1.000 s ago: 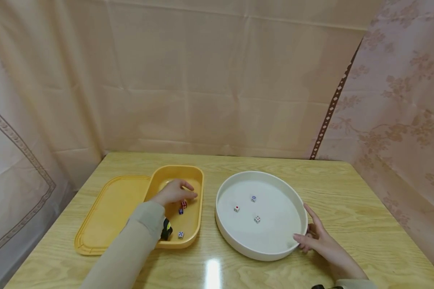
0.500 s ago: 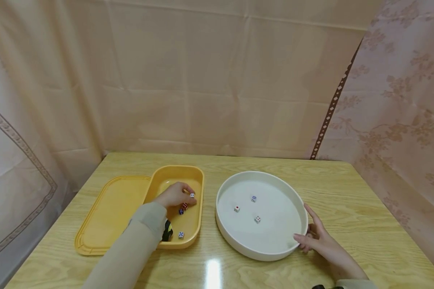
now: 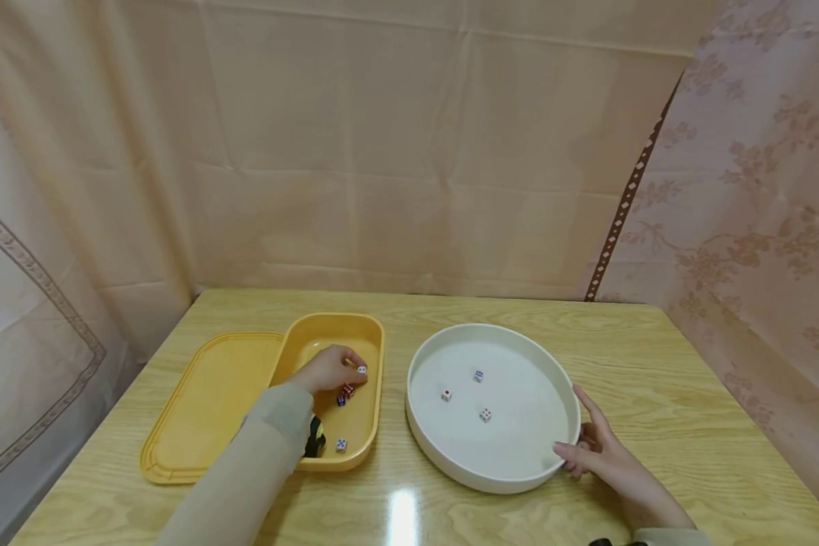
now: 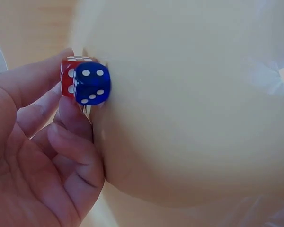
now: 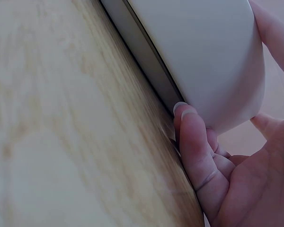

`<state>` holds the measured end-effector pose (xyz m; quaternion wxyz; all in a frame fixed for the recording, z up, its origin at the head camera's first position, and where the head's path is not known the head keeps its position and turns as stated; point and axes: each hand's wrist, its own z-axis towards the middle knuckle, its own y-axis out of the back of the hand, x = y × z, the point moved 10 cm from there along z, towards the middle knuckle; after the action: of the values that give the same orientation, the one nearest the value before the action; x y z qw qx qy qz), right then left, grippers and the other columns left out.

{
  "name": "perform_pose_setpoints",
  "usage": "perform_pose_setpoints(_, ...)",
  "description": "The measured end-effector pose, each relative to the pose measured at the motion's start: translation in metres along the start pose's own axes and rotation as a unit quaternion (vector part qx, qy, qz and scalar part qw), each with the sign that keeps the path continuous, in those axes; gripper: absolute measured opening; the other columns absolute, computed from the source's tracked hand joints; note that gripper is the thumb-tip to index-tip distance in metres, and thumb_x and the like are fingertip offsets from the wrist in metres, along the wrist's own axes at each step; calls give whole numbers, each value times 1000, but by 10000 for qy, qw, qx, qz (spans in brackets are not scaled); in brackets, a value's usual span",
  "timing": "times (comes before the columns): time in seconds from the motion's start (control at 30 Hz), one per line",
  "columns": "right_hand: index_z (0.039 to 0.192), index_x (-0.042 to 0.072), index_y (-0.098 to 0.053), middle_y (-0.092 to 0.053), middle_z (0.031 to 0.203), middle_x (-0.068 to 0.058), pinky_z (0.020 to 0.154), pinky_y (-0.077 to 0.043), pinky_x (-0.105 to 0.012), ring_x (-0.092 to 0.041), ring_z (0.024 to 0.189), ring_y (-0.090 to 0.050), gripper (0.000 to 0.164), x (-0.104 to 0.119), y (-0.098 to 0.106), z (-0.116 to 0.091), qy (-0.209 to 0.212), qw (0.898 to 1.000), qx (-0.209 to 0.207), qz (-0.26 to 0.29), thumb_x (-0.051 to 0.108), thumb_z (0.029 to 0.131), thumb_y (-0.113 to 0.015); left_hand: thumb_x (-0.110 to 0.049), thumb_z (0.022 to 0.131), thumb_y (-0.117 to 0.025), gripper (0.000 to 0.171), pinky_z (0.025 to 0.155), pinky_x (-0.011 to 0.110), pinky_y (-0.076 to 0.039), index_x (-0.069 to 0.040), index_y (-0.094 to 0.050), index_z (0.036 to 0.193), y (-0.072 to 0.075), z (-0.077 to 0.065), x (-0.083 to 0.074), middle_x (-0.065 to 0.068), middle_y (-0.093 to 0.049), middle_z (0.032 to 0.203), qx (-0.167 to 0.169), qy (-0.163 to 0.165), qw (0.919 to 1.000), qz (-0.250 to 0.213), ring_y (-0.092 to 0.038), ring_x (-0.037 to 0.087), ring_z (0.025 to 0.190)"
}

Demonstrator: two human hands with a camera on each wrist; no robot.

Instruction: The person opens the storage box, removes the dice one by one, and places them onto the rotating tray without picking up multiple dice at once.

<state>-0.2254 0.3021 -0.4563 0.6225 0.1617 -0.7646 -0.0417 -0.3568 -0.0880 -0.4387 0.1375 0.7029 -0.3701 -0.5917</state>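
In the head view my left hand (image 3: 329, 367) is inside the yellow box (image 3: 375, 425) and pinches a white die (image 3: 362, 369) between thumb and index finger. Close by its fingers, a red die (image 3: 349, 390) and a blue die (image 3: 341, 400) lie on the box floor; the left wrist view shows the red die (image 4: 66, 78) partly behind the blue die (image 4: 92, 84). My right hand (image 3: 604, 453) holds the white round tray (image 3: 423, 447) at its right side, thumb over the rim. In the right wrist view, curled fingers (image 5: 194, 137) touch the tray's lower edge.
On the tray floor lie three white dice, one with a red dot (image 3: 447, 395). Another white die (image 3: 341, 444) sits at the box's near end, beside a black-and-yellow object (image 3: 315, 437) partly behind the sleeve. A yellow lid (image 3: 208, 409) lies left of the box.
My left thumb and index finger have come together, and a white die now shows between them. The right hand and tray have stayed in place.
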Motion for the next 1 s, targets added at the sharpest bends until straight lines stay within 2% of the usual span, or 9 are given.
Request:
perform_pose_setpoints(0.23, 158, 25, 11, -51, 104, -16, 66, -54, -29, -16, 74, -59, 102, 1, 0, 1, -42, 10000, -6, -82, 14, 93, -67, -18, 91, -70, 19, 56, 23, -42, -3, -66, 102, 0, -1, 2, 2, -62, 73, 4, 29, 10000, -90, -52, 11, 59)
perform_pose_setpoints(0.43, 158, 25, 11, -51, 104, -16, 67, -54, -29, -16, 75, -60, 102, 1, 0, 0, -65, 9999, 9, -112, 16, 93, -67, -18, 95, -67, 17, 55, 23, -43, -2, -64, 101, 1, -1, 1, 4, -68, 80, -11, 35, 9995, -301, -54, 10, 59)
perform_pose_setpoints(0.6, 158, 25, 12, -52, 102, -15, 66, -53, -29, -16, 73, -59, 102, 2, 0, 0, -14, 10000, 32, -43, 14, 94, -67, -15, 96, -65, 17, 55, 23, -48, 0, -63, 103, 3, -3, -4, 9, -74, 85, -91, 0, 9988, -490, -59, 9, 61)
perform_pose_setpoints(0.73, 158, 26, 12, -51, 103, -15, 66, -54, -29, -16, 74, -59, 102, 1, 0, 0, -66, 10000, 20, -50, 15, 94, -66, -15, 95, -65, 19, 56, 25, -51, 0, -62, 105, 6, -4, -8, 13, -74, 87, -133, -37, 9985, -534, -61, 10, 61)
perform_pose_setpoints(0.9, 158, 28, 11, -51, 104, -15, 67, -53, -29, -17, 75, -59, 102, -1, 0, 0, -157, 9999, -33, -51, 16, 94, -67, -16, 95, -64, 20, 53, 25, -48, -1, -62, 107, 8, -3, -10, 12, -71, 84, -126, -84, 9982, -572, -55, 11, 55)
perform_pose_setpoints(1.0, 158, 28, 10, -51, 104, -15, 67, -54, -30, -16, 75, -59, 102, -1, 1, 0, -165, 9998, -49, -27, 16, 94, -67, -19, 94, -66, 22, 56, 25, -47, -3, -63, 108, 12, -2, -10, 9, -67, 83, -183, -57, 9986, -501, -56, 14, 60)
